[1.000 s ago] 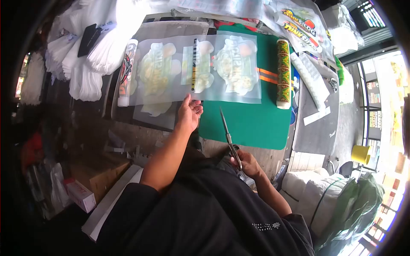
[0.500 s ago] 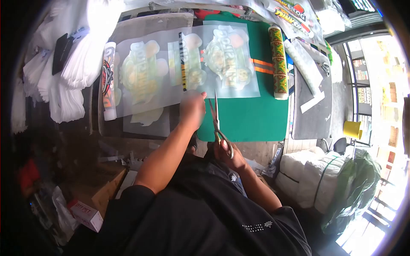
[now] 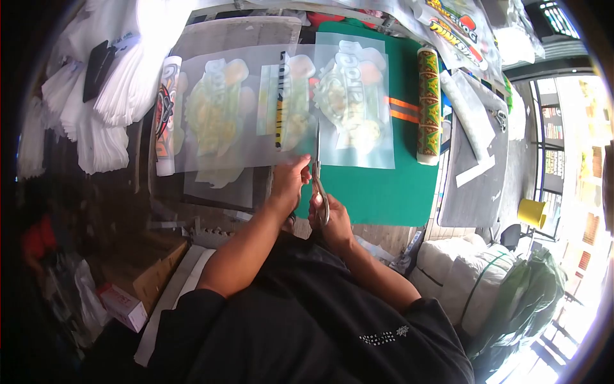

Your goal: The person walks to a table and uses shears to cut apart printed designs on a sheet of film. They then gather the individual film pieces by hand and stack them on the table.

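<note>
Across the table lies a translucent film sheet [image 3: 252, 141] with food-and-letter prints, between a roll at its left end and the green mat [image 3: 364, 198]. My left hand [image 3: 291, 182] pinches the film's near edge. In my right hand [image 3: 331, 221] are metal scissors [image 3: 318, 169], pointing away from me, with their blades at the film just right of my left hand. The blades look nearly closed. A separate-looking printed piece [image 3: 355, 137] lies on the mat right of the scissors; whether it is fully cut off is unclear.
A white printed roll [image 3: 166, 121] stands at the left, a patterned roll [image 3: 428, 105] at the mat's right. Farther right are a clear roll [image 3: 467, 115] and other scissors [image 3: 501, 120]. White sheets [image 3: 121, 96] hang at upper left. Wrapped bundles [image 3: 460, 275] sit below right.
The scissors' blades have closed and moved up to the film's edge, slightly left. My left hand has come down a little beside them. The whole view has shifted slightly.
</note>
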The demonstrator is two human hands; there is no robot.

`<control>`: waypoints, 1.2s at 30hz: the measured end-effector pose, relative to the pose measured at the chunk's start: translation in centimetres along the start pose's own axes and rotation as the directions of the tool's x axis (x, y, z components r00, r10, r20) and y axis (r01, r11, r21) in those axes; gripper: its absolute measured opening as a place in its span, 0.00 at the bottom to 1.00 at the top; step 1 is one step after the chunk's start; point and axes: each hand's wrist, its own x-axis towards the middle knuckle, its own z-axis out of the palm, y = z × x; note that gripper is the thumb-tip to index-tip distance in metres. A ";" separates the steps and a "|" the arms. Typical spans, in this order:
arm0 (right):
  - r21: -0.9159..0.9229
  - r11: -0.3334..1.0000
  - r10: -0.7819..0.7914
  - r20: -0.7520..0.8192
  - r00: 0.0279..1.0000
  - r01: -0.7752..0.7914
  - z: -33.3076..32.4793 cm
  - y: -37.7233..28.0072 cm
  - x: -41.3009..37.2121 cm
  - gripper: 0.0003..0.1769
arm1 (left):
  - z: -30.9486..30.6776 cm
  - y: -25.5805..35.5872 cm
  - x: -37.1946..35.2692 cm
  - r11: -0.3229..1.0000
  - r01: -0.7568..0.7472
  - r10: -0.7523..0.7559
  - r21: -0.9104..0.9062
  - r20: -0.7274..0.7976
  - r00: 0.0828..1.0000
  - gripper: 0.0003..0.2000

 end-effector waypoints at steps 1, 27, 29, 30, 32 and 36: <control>0.048 0.999 -0.007 0.001 1.000 0.007 0.1 -0.1 0.5 0.20 | 0.1 0.0 -0.2 1.000 0.002 -0.002 0.006 -0.002 1.000 0.08; -0.079 0.997 0.012 0.111 0.994 -0.003 -3.6 -4.9 6.0 0.23 | -1.2 -0.3 -0.9 0.982 0.106 -0.096 -0.157 0.074 0.993 0.10; -0.048 0.999 -0.015 0.101 0.995 0.020 -2.5 -4.7 6.5 0.23 | -1.3 0.1 -1.1 0.978 0.145 -0.135 -0.149 0.076 0.988 0.11; -0.024 0.999 -0.039 0.093 0.995 0.041 -2.1 -4.6 6.6 0.24 | -1.1 0.3 -1.2 0.979 0.143 -0.133 -0.145 0.076 0.988 0.11; -0.098 0.994 -0.036 0.083 0.996 0.044 -1.6 -4.6 6.5 0.25 | -0.9 0.7 -1.4 0.976 0.119 -0.107 -0.181 0.077 0.991 0.11; -0.064 0.996 -0.062 0.056 0.997 0.066 -0.9 -4.1 7.0 0.25 | -1.1 0.9 -1.5 0.974 0.131 -0.113 -0.183 0.108 0.988 0.09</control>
